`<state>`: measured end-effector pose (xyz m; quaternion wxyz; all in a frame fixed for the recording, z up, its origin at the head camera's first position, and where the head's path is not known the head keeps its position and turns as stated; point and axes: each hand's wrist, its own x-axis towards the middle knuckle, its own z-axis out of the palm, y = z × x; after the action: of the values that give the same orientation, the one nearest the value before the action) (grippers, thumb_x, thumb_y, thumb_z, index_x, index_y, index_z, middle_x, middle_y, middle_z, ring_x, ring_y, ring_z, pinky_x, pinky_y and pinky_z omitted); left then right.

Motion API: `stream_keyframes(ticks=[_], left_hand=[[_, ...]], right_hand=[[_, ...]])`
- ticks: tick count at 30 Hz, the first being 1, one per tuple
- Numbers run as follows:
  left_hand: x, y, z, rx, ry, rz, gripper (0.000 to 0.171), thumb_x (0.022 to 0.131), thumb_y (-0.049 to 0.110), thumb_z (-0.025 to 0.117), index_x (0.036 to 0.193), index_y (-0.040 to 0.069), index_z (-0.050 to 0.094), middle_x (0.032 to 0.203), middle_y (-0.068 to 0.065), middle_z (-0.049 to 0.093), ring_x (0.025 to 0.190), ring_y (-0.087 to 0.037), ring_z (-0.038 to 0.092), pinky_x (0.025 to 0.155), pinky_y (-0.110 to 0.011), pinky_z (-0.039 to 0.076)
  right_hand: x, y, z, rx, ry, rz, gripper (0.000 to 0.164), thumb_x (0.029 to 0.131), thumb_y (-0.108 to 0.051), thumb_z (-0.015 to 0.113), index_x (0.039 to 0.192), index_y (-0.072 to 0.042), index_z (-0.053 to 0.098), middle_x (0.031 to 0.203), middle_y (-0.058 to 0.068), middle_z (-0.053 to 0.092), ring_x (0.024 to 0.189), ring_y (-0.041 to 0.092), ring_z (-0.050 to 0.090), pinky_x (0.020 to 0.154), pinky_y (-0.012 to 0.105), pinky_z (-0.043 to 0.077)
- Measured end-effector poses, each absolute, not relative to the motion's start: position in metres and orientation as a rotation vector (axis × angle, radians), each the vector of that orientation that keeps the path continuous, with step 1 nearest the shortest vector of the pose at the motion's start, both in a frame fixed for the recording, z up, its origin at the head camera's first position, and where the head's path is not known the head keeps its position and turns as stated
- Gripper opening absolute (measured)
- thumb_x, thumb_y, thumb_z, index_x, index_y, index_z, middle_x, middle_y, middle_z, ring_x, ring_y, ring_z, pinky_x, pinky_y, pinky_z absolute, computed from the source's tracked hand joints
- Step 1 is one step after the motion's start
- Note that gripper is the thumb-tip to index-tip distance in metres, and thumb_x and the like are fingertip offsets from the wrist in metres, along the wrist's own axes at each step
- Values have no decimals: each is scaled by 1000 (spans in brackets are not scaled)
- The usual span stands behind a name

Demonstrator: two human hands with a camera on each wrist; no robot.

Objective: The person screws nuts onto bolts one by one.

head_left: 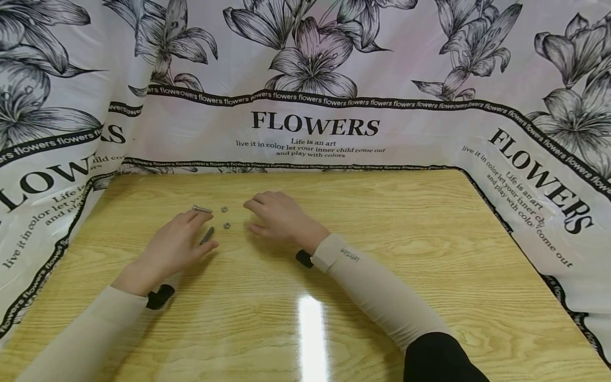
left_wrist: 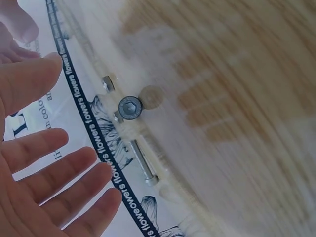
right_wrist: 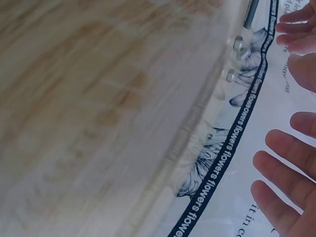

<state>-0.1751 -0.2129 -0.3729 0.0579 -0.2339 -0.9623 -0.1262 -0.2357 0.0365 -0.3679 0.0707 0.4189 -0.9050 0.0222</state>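
Observation:
Two socket-head bolts and two hex nuts lie on the wooden tabletop between my hands. The far bolt (head_left: 202,209) is just beyond my left hand (head_left: 174,246), whose fingers are spread and hold nothing. The nearer, darker bolt (head_left: 207,235) is by that hand's thumb and index finger; its hex-socket head (left_wrist: 130,107) faces the left wrist camera. To the right are the far nut (head_left: 224,209) and the near nut (head_left: 227,226). My right hand (head_left: 279,217) hovers right of the nuts, fingers extended, with nothing visible in its grasp.
A pale wood-grain table (head_left: 382,223) carries the parts, with a bright reflection at its front. White flower-printed cloth (head_left: 315,138) stands along the back and both sides. A black wrist device (head_left: 160,297) sits under the left wrist, and another (head_left: 304,258) under the right.

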Motion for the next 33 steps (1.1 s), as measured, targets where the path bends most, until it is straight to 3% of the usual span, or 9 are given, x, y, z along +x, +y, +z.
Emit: stream_keyframes(ticks=[8,21,33], left_hand=[[-173,-216,-372,-660,-3012,-435,63,86,35,72,134,0,50,131,-25,51,117,-44,50,90,-59,43],[-176,-223,-374,-663,-3069,-544,59,84,34,74,128,0,54,122,-21,56,105,-37,57,84,-54,46],[-182,-230,-380,-649,-3116,-711,56,82,30,76,123,-1,55,109,-15,61,96,-30,60,78,-48,49]], right_hand=[[-237,30,-374,1265,-2790,85,50,95,-42,55,136,-14,50,125,3,56,113,18,53,100,35,40],[-242,16,-376,1295,-2824,167,46,96,-40,56,136,-17,50,124,0,57,108,15,55,96,32,42],[-247,0,-377,1362,-2878,271,45,96,-36,57,137,-18,51,129,-1,56,113,15,54,96,31,43]])
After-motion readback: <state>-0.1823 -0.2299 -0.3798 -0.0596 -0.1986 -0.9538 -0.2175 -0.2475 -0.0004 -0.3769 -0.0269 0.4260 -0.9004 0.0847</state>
